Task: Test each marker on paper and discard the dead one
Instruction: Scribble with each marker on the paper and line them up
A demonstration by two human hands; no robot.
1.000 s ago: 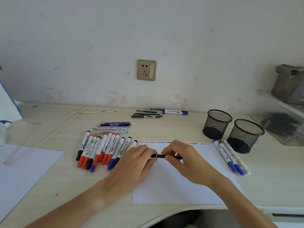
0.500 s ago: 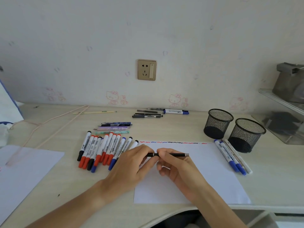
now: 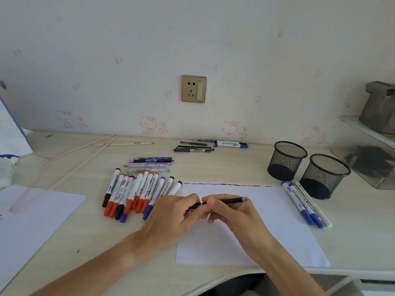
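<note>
Roughly a dozen short squiggles in red, blue and black run along the far edge of the white sheet of paper [image 3: 277, 221], which lies at the near edge of the pale wooden desk [image 3: 235, 167]; judged from these, many markers are already tested. Both hands meet over the middle of the sheet on a slim black pen with a silver tip [image 3: 230, 200], held level above the paper. The left hand [image 3: 171, 218] pinches its left end, fingers curled; the right hand [image 3: 235, 214] grips the barrel between thumb and forefinger. Whether a cap is coming off or going on, cannot tell. The row of red-, black- and blue-capped whiteboard markers [image 3: 136, 193] lies just left of the sheet; three blue and white markers [image 3: 303, 205] lie at its right edge, near two black mesh pen cups [image 3: 307, 167]. Which group is tested is not evident. More pens [image 3: 151, 164] lie towards the far edge. No discard yet apparent.
</note>
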